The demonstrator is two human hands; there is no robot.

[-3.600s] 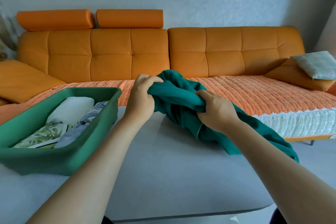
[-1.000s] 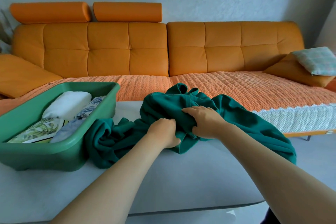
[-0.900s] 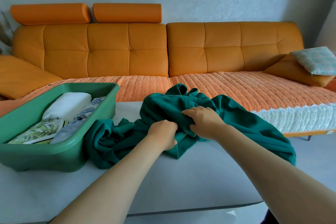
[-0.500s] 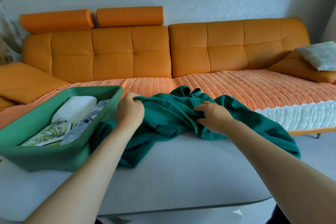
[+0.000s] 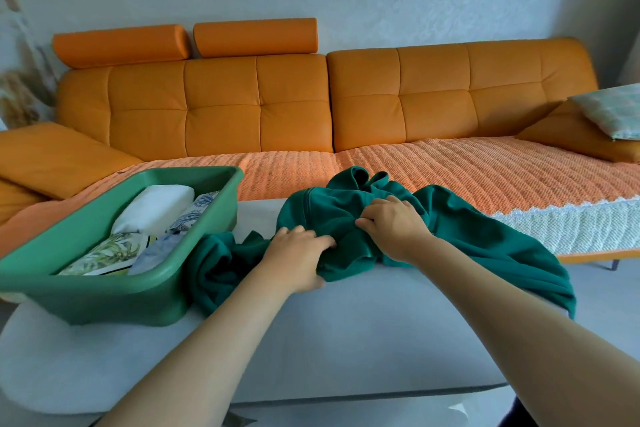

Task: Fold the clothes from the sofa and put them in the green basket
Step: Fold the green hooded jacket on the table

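- Garment (image 5: 325, 215): a dark green piece of thick, matte, soft cloth, crumpled into a heap on the far part of the table (image 5: 346, 340).
- Its long axis runs left to right along the table. The left end lies bunched against the near right corner of the green basket (image 5: 104, 302), and the right end trails off the table's right edge and hangs down.
- A stitched seam curves over the top of the heap, but which end is neck or hem I cannot tell.
- Left hand (image 5: 294, 253): palm down at the middle of the cloth, with its fingers curled into a thick fold near the lower edge.
- Right hand (image 5: 394, 229): just right of it, with its fingers bent and pinching a gathered ridge of the same cloth. The two hands are close together but apart.
- Basket: smooth green plastic, rectangular with rounded corners and a rolled rim, standing on the left of the table.
- It holds a folded white piece (image 5: 156, 204), a leaf-print piece (image 5: 104, 253) and a pale blue piece (image 5: 156, 250).
- Table: a pale grey matte top with a rounded near edge.
- Sofa (image 5: 415, 97): tufted orange leather across the far side, with two roll headrests on its left half.
- Its seat is covered by an orange ribbed throw (image 5: 450, 166) with a white lace border.
- A pastel pillow (image 5: 616, 111) rests on an orange cushion (image 5: 571, 135) at far right.
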